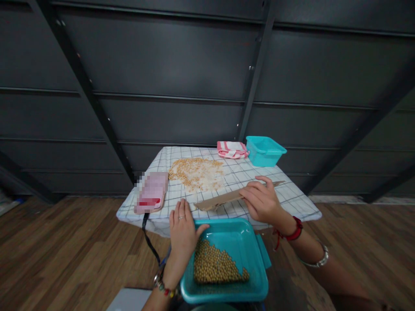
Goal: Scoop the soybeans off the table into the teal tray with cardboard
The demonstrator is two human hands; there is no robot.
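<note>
My right hand (261, 199) pinches a long strip of brown cardboard (223, 200), which slants across the front of the cloth-covered table (275, 211). Flat on the cloth's front edge lies my left hand (182, 231), fingers stretched out, with its thumb over the rim of a teal plastic tub (240, 298). Small round tan beans (217, 263) are heaped in the tub's near left part. More pale beans (184, 166) are spread on the cloth beyond my hands, among whitish crumbs or powder (210, 175). Nothing shows gripped in my left hand.
A phone in a pinkish case (154, 190), partly blurred out, lies at the table's left with a dark strap (149, 242) hanging down. At the back right are a folded pink-and-white cloth (231, 149) and a turquoise container (264, 152). A dark panelled wall (175, 121) rises behind.
</note>
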